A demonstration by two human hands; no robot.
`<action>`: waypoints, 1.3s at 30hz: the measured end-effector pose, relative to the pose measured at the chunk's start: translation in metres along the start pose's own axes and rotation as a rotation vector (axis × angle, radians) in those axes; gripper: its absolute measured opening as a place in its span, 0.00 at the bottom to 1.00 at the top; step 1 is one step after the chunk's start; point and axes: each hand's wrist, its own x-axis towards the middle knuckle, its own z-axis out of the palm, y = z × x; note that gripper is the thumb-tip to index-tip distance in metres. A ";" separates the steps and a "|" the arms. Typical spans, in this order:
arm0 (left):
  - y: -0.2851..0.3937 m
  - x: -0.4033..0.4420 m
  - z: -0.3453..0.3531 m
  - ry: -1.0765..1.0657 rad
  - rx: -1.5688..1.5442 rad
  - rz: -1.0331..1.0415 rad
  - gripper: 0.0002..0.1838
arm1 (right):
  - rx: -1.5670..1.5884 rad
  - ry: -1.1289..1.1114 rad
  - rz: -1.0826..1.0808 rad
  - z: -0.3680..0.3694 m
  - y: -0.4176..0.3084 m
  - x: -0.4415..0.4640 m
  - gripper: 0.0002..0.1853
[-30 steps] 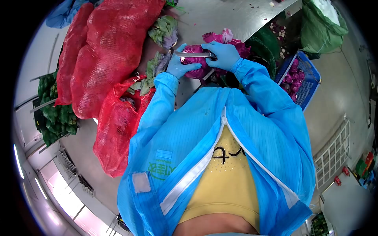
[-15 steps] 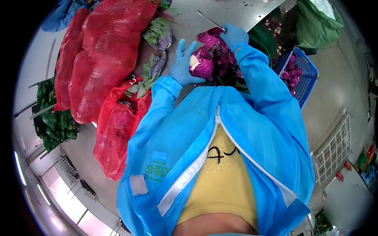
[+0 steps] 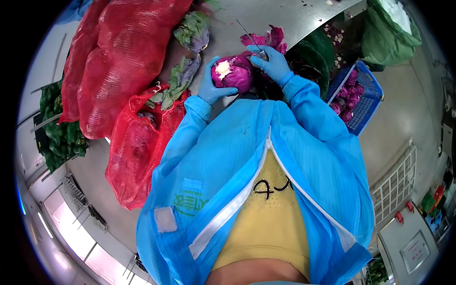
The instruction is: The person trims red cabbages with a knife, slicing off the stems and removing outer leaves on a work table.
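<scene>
My left hand (image 3: pixel 211 85), in a blue glove, is wrapped round the left side of a purple cabbage (image 3: pixel 240 75), whose pale cut stem end faces up and left. My right hand (image 3: pixel 273 65), also gloved, holds a knife (image 3: pixel 249 35) by its handle at the cabbage's right side. The blade points up and left, away from the cabbage. Loose purple leaves (image 3: pixel 274 39) lie on the metal table (image 3: pixel 266 14) just beyond my right hand. Two green-purple leafy pieces (image 3: pixel 193 31) (image 3: pixel 179 79) rest to the left of the cabbage.
Red mesh sacks (image 3: pixel 128 52) fill the left side, with an open one (image 3: pixel 137 147) nearer me. To the right are a dark green container (image 3: pixel 317 54), a blue crate (image 3: pixel 368 102) of purple cabbages and a green sack (image 3: pixel 387 40). Leaf scraps lie beside the container.
My left hand, spread beside the cabbage half a second ago, has closed round it. My right hand has moved with the knife from the loose leaves back to the cabbage's side.
</scene>
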 end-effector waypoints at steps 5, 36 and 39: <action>-0.011 -0.004 -0.013 -0.114 0.017 0.073 0.65 | 0.421 -0.390 0.195 -0.007 -0.012 0.012 0.24; -0.002 -0.002 -0.032 -0.224 0.002 -0.050 0.65 | 0.066 -0.574 -0.212 0.005 -0.026 0.035 0.14; -0.005 -0.002 -0.033 -0.235 0.038 0.002 0.65 | -0.055 -0.636 -0.180 0.003 -0.029 0.035 0.14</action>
